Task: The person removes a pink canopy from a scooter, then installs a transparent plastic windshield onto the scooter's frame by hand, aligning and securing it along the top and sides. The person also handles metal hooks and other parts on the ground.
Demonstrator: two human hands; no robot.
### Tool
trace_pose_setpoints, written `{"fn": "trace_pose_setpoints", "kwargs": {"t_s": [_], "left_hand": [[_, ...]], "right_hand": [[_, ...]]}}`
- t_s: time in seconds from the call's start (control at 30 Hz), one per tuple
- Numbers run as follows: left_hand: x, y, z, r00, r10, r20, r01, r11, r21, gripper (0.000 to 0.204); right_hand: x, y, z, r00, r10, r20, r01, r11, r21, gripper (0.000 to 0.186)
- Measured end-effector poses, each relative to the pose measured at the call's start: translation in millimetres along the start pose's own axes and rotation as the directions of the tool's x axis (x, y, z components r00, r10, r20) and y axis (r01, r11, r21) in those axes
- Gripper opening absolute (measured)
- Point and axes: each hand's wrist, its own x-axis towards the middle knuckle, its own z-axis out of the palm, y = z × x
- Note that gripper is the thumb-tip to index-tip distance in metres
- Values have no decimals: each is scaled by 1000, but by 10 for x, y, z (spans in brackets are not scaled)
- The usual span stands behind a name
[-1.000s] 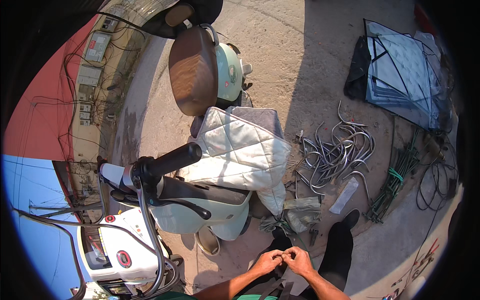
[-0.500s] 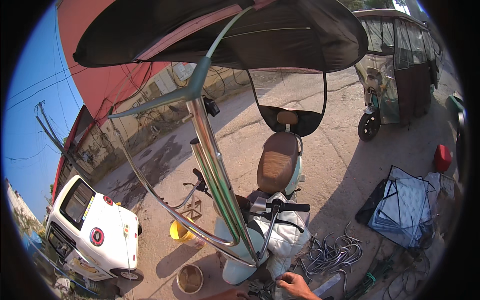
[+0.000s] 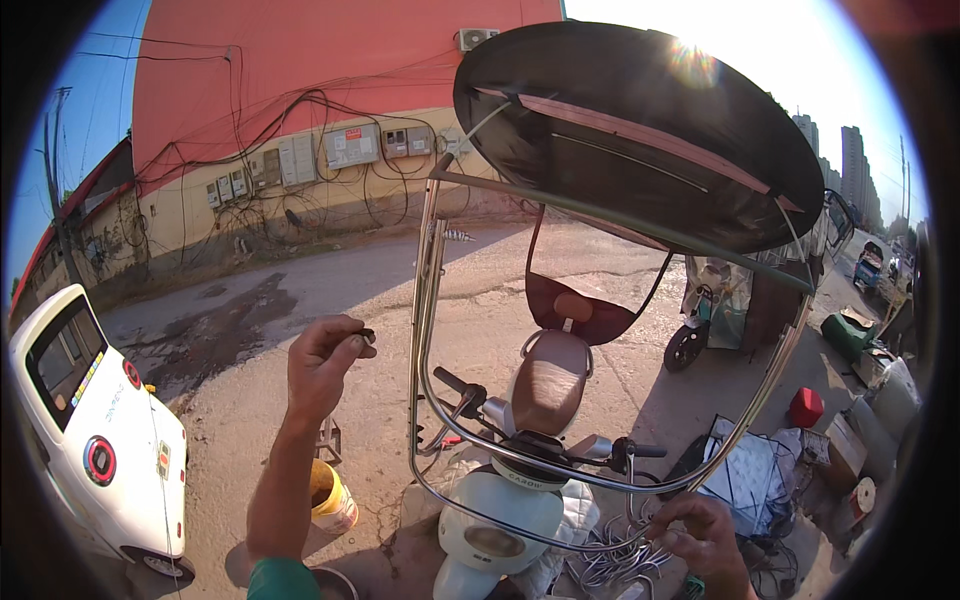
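Observation:
My left hand [image 3: 325, 365] is raised left of the scooter's frame, pinching a small dark piece [image 3: 366, 336]. My right hand [image 3: 690, 535] is low beside the right part of the bent chrome tube frame [image 3: 746, 425], fingers loosely curled and apart, with nothing visible in them. The frame rises round the pale mint scooter [image 3: 500, 515] with brown seat [image 3: 545, 385]. A dark oval canopy [image 3: 630, 110] tops it. A white quilted cover [image 3: 580, 505] lies behind the scooter's front.
A white car [image 3: 130, 470] stands left, a yellow bucket [image 3: 330, 505] nearby. Curved metal tubes [image 3: 615, 570], folded clear sheets [image 3: 745, 480] and a red container [image 3: 806, 408] lie right. A covered tricycle [image 3: 740, 310] stands behind; a red-and-cream wall [image 3: 260, 90] lines the street.
The view has tilted up to the canopy and street. My hands, together low down a second ago, are apart; my left hand has risen leftward with the small piece.

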Motion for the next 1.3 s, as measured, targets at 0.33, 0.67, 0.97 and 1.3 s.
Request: {"fn": "trace_pose_setpoints", "kwargs": {"t_s": [0.33,0.67,0.97,1.3], "left_hand": [[1976,-343,215,997,53,49,-47,990,-130,13],[2043,-119,478,969,141,205,-76,952,-296,26],[2130,-278,451,978,61,201,13,938,-347,22],[2196,-374,444,955,30,295,131,851,-509,15]], "right_hand": [[1552,-1324,1293,908,-403,117,391,712,-584,18],[2939,-1594,1957,668,-688,283,488,119,-864,28],[3149,-1534,2091,684,-675,275,415,51,-908,30],[3165,-1485,2134,637,-695,333,438,-30,-898,28]]}}
